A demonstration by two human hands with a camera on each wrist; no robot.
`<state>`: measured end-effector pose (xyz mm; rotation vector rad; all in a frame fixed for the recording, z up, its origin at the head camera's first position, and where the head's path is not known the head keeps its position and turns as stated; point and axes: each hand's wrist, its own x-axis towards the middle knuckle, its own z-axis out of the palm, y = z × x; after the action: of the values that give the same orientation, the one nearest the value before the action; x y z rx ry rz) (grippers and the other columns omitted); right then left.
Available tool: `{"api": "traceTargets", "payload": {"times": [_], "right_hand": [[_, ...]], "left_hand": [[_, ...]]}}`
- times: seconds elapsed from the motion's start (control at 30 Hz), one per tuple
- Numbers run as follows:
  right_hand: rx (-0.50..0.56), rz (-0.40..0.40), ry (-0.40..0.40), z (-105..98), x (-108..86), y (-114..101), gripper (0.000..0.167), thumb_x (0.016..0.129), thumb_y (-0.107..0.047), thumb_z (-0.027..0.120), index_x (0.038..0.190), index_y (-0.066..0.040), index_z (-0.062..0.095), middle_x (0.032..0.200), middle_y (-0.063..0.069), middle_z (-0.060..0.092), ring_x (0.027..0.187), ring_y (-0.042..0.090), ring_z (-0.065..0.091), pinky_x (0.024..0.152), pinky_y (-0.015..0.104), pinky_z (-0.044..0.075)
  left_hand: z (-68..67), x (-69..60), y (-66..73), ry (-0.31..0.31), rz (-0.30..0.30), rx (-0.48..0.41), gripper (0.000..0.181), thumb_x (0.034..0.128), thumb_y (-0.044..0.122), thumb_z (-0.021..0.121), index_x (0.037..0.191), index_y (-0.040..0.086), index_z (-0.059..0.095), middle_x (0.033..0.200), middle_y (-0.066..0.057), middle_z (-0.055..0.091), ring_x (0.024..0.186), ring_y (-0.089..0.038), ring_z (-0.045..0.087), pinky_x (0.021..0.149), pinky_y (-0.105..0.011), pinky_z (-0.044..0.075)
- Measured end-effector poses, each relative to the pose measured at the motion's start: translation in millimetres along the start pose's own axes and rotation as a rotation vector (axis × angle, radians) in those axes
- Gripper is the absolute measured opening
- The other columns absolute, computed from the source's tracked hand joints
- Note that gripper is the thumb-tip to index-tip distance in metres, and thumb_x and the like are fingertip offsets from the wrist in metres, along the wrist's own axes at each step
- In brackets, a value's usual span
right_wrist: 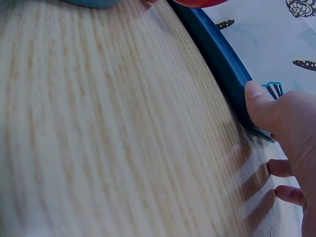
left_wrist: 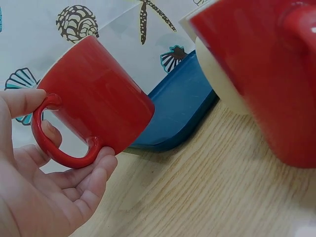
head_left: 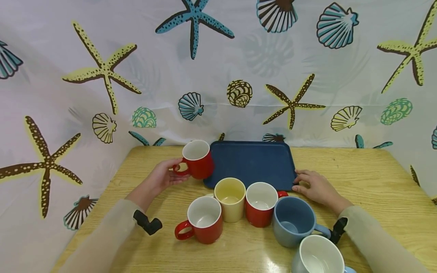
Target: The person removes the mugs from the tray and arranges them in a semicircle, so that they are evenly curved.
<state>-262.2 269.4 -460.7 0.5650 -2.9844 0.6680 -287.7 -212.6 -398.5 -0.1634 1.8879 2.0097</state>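
My left hand (head_left: 167, 173) grips a red mug (head_left: 199, 165) with a white inside by its handle. In the left wrist view the thumb lies at the handle's top and fingers curl by its lower end. This mug is held upright over the left edge of a dark blue tray (head_left: 252, 163); its bottom's contact is hard to tell. At the tray's near right corner, my right hand (head_left: 315, 186) holds the rim, its thumb (right_wrist: 259, 101) on the edge. Two other fingertips of that hand touch the table beside the tray; the index finger is mostly hidden in the right wrist view.
In front of the tray stand another red mug (head_left: 205, 223), a cream mug (head_left: 233, 206), a third red mug (head_left: 259, 212), a blue mug (head_left: 293, 227) and a pale mug (head_left: 317, 261), close together on the wooden table (head_left: 368, 182). A patterned cloth (head_left: 218, 76) hangs behind.
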Motion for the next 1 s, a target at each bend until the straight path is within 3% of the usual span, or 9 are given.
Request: {"api": "traceTargets", "payload": {"times": [0.33,0.73,1.0], "right_hand": [[-0.008,-0.007,-0.007,-0.6,0.7,0.3,0.026,0.087,-0.035,0.065,0.100,-0.014,0.069,0.136,0.017,0.046,0.123,0.041,0.039,0.098,0.060,0.030],[-0.009,0.007,-0.012,1.0,1.2,1.9,0.027,0.088,-0.036,0.064,0.102,-0.014,0.069,0.137,0.016,0.045,0.125,0.040,0.038,0.098,0.060,0.029],[-0.005,-0.002,-0.007,2.3,1.3,3.5,0.027,0.088,-0.036,0.063,0.102,-0.014,0.069,0.137,0.016,0.045,0.124,0.040,0.038,0.098,0.060,0.030]], "left_hand": [[-8.0,-17.5,-4.8,-0.016,0.030,-0.012,0.030,0.0945,0.035,0.051,0.079,0.010,0.047,0.103,-0.019,0.060,0.093,-0.032,0.063,0.086,-0.037,0.049],[-15.4,-35.5,-14.4,-0.046,0.051,-0.020,0.031,0.0960,0.033,0.049,0.075,0.010,0.046,0.102,-0.016,0.060,0.092,-0.029,0.064,0.085,-0.035,0.049],[-18.0,-50.1,-18.6,-0.038,0.035,-0.016,0.032,0.0958,0.033,0.049,0.072,0.011,0.047,0.105,-0.013,0.060,0.093,-0.030,0.063,0.084,-0.034,0.049]]}}
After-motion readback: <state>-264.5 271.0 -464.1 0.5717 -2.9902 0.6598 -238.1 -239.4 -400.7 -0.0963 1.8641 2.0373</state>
